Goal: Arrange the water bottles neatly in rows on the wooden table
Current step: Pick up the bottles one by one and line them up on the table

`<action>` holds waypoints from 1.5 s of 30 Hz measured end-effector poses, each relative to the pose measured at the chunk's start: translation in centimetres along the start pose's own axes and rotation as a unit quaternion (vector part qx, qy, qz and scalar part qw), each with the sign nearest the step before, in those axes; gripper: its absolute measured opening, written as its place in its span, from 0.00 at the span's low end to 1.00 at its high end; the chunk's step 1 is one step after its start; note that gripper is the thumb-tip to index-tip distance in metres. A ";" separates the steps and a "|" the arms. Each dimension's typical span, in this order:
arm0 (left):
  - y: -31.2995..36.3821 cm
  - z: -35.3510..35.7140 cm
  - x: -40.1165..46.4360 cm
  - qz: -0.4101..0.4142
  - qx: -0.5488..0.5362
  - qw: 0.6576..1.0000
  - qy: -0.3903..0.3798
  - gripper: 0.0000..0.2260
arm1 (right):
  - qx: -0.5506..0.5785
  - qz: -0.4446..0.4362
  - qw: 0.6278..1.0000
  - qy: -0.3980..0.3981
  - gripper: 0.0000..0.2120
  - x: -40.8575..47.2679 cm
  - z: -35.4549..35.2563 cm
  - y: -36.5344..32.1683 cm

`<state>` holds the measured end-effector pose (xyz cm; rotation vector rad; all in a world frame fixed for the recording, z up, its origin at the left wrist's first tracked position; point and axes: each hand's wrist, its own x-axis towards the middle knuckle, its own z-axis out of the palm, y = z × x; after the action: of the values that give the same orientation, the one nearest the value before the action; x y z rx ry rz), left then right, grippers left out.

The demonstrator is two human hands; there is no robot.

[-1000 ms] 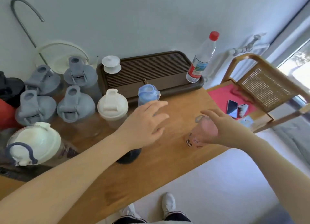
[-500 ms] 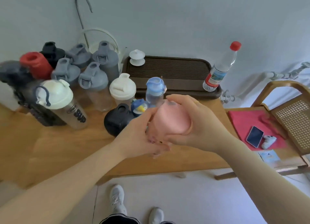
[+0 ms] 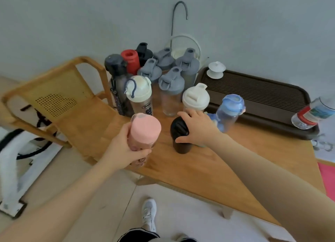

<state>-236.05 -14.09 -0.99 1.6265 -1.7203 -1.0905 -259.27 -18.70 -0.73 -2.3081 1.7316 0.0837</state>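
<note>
The wooden table (image 3: pixel 208 162) runs from about 9 o'clock to 4 o'clock, with bare wood along its near edge. A cluster of shaker bottles with grey lids (image 3: pixel 171 82) stands at 12 o'clock, with a red-capped bottle (image 3: pixel 130 60) and dark bottles at 11. In front stand a white-lidded clear bottle (image 3: pixel 139 94), a cream-lidded shaker (image 3: pixel 195 98), a blue bottle (image 3: pixel 229 113) and a black bottle (image 3: pixel 179 138). A dark slatted tray (image 3: pixel 257 100) lies at 2 o'clock.

A pale grey wall (image 3: pixel 72 24) backs a wooden tabletop (image 3: pixel 208 167); a cane-backed chair (image 3: pixel 54 96) stands on beige floor tiles (image 3: pixel 108 196).
</note>
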 end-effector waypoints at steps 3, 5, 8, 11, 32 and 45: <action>-0.9 0.8 2.4 0.004 -0.038 0.999 -0.018 0.39 | -0.048 -0.007 0.998 -0.027 0.39 0.5 -0.4 -0.2; -1.1 2.0 4.2 0.024 -0.063 0.997 -0.035 0.39 | -0.069 -0.011 0.997 -0.040 0.37 0.2 -0.6 -0.1; -1.2 4.1 6.7 0.041 -0.110 0.992 -0.051 0.40 | -0.077 0.003 0.995 -0.056 0.36 -0.4 -0.6 -0.3; -1.4 5.8 8.6 0.055 -0.141 0.987 -0.061 0.40 | -0.059 0.023 0.997 -0.044 0.37 -0.6 -0.6 -0.7; 2.2 -1.0 9.8 0.459 0.397 0.794 -0.034 0.16 | -0.035 0.080 0.996 -0.021 0.41 1.9 -1.1 -1.5; 2.3 2.3 14.4 0.398 0.522 0.753 -0.042 0.27 | 0.037 0.110 0.990 0.075 0.47 0.8 -0.6 0.2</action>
<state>-241.15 -27.85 -2.46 0.9964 -2.9213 0.3367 -259.26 -19.60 -0.33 -2.1116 2.0223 -0.1136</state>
